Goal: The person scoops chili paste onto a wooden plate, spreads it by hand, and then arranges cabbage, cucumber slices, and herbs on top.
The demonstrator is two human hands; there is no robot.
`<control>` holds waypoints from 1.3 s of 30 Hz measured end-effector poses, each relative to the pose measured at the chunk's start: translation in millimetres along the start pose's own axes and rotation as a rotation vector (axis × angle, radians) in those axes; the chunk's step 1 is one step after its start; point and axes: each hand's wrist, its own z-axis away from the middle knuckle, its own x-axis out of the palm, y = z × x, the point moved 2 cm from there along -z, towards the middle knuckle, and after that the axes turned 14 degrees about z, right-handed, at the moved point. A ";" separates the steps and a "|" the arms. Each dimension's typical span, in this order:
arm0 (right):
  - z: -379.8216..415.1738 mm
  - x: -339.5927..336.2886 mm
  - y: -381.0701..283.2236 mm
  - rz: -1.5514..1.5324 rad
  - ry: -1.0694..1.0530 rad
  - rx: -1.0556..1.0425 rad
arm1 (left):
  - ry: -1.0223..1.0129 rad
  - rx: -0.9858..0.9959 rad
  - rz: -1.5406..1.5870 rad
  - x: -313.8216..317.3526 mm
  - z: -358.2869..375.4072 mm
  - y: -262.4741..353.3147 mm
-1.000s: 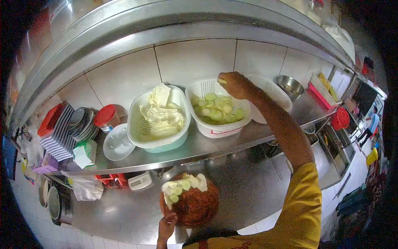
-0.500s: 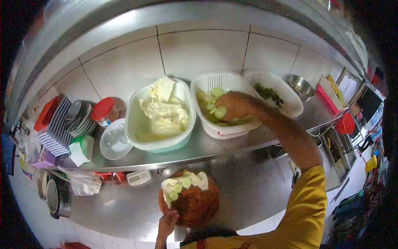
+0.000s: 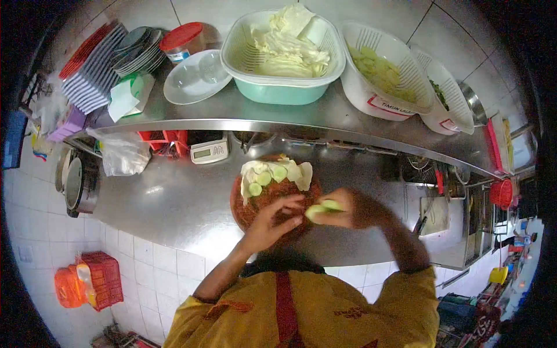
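Cucumber slices (image 3: 322, 209), pale green, are pinched in my right hand (image 3: 349, 210), just beyond the right rim of a round reddish-brown dish (image 3: 246, 214). My left hand (image 3: 274, 223) is over the near part of the dish, its fingers loosely bent and apart, with nothing visible in them. Along the dish's far side lie pale cabbage leaves (image 3: 300, 176), with several cucumber slices (image 3: 264, 178) on top. My hands partly hide the near side of the dish.
On the shelf (image 3: 203, 123) are a green-white basin of cabbage (image 3: 282, 93), a white basket of cucumber slices (image 3: 365, 98) and a basket of green leaves (image 3: 458, 122). Stacked plates (image 3: 139, 55) stand left. A scale (image 3: 210, 152) sits beneath the shelf.
My right hand has come out of the cucumber basket down to the dish, bringing slices. My left hand has moved from the dish's near left edge to over it. The view has tilted downward.
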 end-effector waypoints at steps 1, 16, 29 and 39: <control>-20.5 30.7 20.8 -0.189 -0.110 0.096 | -0.026 0.011 0.001 0.4 -1.2 -19.2; -137.3 187.3 234.8 0.173 0.755 0.116 | 0.253 0.124 -0.771 -79.6 -98.5 -208.3; -170.8 173.8 215.0 0.145 0.746 0.483 | 0.279 0.019 -0.923 -72.0 -138.5 -235.2; -53.8 64.0 121.4 -0.094 0.499 -0.133 | 0.146 -0.021 -0.857 -80.8 -113.3 -212.7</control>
